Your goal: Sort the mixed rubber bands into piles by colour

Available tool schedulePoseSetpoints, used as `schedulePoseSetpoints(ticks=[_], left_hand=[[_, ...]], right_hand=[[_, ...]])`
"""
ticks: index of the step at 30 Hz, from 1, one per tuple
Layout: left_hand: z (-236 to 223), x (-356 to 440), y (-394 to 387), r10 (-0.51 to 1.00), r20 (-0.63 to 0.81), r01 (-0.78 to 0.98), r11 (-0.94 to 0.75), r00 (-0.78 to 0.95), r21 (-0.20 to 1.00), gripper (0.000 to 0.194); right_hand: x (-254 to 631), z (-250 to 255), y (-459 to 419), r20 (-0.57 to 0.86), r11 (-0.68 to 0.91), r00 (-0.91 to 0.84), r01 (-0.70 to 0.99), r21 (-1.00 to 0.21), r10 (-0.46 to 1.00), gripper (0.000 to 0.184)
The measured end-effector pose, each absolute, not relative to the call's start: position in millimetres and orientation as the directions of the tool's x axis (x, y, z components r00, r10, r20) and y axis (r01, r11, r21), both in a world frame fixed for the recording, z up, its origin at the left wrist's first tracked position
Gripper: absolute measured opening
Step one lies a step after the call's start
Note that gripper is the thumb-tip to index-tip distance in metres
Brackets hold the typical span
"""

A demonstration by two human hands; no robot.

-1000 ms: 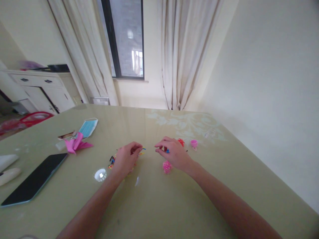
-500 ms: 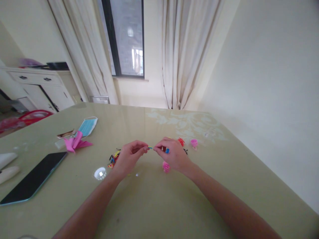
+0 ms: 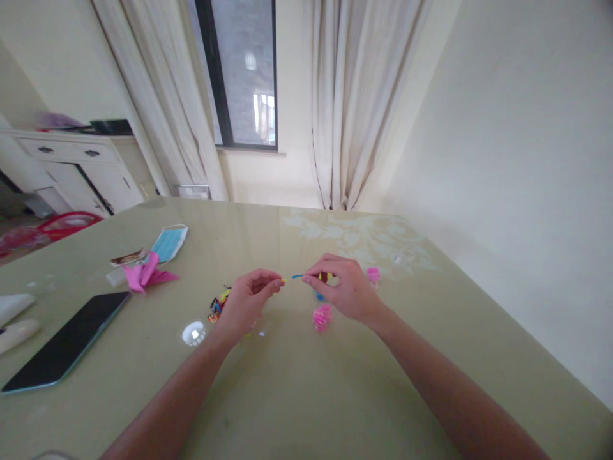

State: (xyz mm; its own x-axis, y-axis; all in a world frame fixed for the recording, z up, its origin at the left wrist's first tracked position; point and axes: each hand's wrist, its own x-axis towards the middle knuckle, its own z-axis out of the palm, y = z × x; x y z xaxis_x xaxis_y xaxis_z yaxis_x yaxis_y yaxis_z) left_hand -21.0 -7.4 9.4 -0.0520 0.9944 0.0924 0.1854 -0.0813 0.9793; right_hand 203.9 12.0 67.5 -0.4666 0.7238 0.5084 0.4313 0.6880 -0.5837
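Observation:
My left hand is closed in a pinch, with a small yellow rubber band showing at its fingertips. Between the thumb and fingers of my right hand is a thin blue rubber band, its end pointing toward the left hand. A short gap lies between the two bands. Beside my left hand sits a mixed-colour pile of rubber bands, partly covered by it. A pink pile of rubber bands lies below my right hand, and a blue pile shows partly under its fingers.
A pink cup-like piece stands right of my right hand. To the left lie a dark tablet, pink folded paper, a blue face mask and a shiny round spot. A wall borders the table on the right.
My right hand has moved slightly right and up, away from my left. The blue and yellow bands, close together before, are now apart. More of the pink pile shows; the red pile is now hidden.

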Motion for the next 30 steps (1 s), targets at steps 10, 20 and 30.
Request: schedulePoseSetpoints(ticks=[10, 20, 30], left_hand=[[-5.0, -22.8, -1.6, 0.995, 0.096, 0.186, -0.092, -0.012, 0.978, 0.050], [-1.4, -22.7, -3.6, 0.992, 0.117, 0.309, -0.098, -0.044, 0.946, 0.042], [-3.7, -25.2, -3.5, 0.989, 0.145, 0.347, -0.130, -0.017, 0.929, 0.036]], right_hand=[[233.9, 116.0, -9.0, 0.657, 0.789, -0.436, 0.325, -0.521, 0.614, 0.010], [240.5, 110.6, 1.5, 0.551, 0.776, -0.547, 0.451, -0.441, 0.631, 0.007], [247.8, 30.9, 61.0, 0.104, 0.664, -0.660, 0.713, -0.224, 0.744, 0.011]])
